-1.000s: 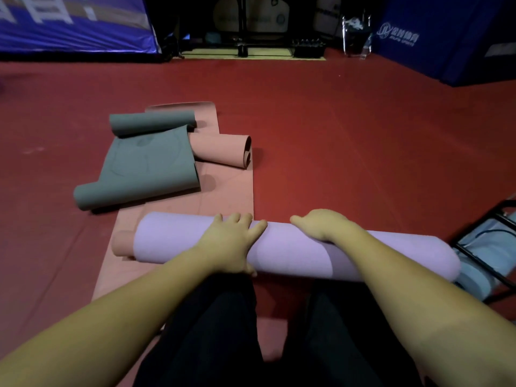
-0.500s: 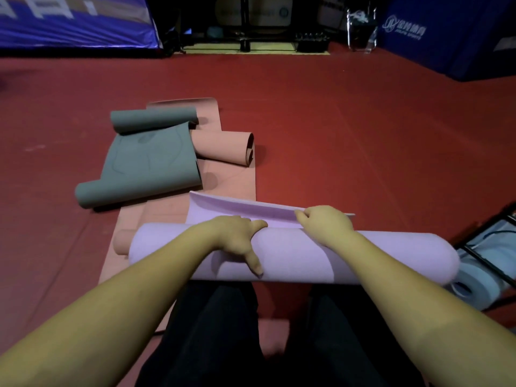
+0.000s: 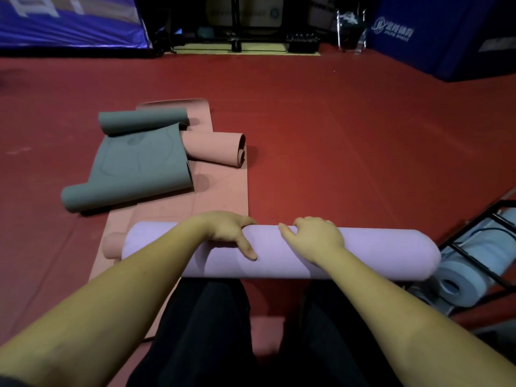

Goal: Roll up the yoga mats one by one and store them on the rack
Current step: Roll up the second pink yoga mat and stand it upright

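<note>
Red flooring (image 3: 349,135) fills a gym hall, with blue padded panels (image 3: 435,32) along the far wall. On it lies a salmon-pink yoga mat (image 3: 220,191), its far end curled into a loose roll and a short curl showing at its near end. A grey yoga mat (image 3: 139,163), curled at both ends, lies partly across the pink one. Nearest the camera, a fully rolled lilac yoga mat (image 3: 377,252) lies crosswise over the pink mat's near end, in front of the person's dark-trousered knees (image 3: 212,331). At the right edge a black wire rack (image 3: 474,247) holds pale blue rolled mats (image 3: 460,283), just beside the lilac roll's right end. The left hand (image 3: 229,233) grips the roll, fingers curled over its far side, thumb on the near face. The right hand (image 3: 312,236) rests on top, fingers lightly bent against the mat.
</note>
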Demonstrator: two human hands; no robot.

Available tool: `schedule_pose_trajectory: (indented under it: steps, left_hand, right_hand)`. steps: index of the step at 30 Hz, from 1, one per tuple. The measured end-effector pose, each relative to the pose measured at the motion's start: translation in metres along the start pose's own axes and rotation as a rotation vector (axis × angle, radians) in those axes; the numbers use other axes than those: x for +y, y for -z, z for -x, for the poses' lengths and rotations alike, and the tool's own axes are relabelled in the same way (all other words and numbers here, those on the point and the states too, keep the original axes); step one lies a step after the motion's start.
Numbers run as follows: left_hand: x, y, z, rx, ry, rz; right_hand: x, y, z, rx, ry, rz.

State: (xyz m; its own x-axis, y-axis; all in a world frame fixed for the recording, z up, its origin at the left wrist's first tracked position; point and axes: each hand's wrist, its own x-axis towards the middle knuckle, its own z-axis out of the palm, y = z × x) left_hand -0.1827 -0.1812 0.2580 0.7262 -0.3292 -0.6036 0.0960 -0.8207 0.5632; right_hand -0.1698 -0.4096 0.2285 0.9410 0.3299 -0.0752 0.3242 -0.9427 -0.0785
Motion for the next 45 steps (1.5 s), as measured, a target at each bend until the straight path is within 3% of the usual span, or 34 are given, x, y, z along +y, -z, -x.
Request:
schedule_pose_trajectory:
  steps: [4,8,10,15,27,34,37,42,45]
  left_hand:
    - [-0.009,-0.012,0.009,0.251,-0.049,-0.327]
    - [-0.03,-0.049,0.021,0.621,-0.176,-0.656]
    - [-0.037,-0.074,0.023,0.684,-0.161,-0.842]
    - [-0.03,-0.098,0.022,0.651,0.029,-0.902]
    - [-0.008,-0.076,0.044,0.705,-0.082,-0.934]
    - [-0.001,-0.071,0.064,0.502,-0.074,-0.846]
    - [-0.004,-0.065,0.055,0.425,-0.051,-0.787]
    - [-0.006,-0.032,0.038,0.248,-0.036,-0.536]
    - [-0.006,-0.014,0.025,0.097,0.008,-0.346]
  right_hand:
    - [0.0,0.001,-0.008,-0.046,-0.012,-0.035]
    - [0.002,0.005,-0.015,-0.116,-0.03,-0.062]
    - [0.003,0.007,-0.019,-0.147,-0.039,-0.073]
    - [-0.002,0.009,-0.025,-0.189,-0.052,-0.081]
    - [0.001,0.039,-0.023,-0.38,-0.063,-0.122]
    - [-0.002,0.034,-0.018,-0.571,-0.04,-0.118]
    - [-0.004,0.033,-0.017,-0.488,-0.027,-0.136]
    - [-0.002,0.026,-0.008,-0.115,0.004,-0.144]
    - [0.0,0.018,0.005,-0.048,0.012,-0.137]
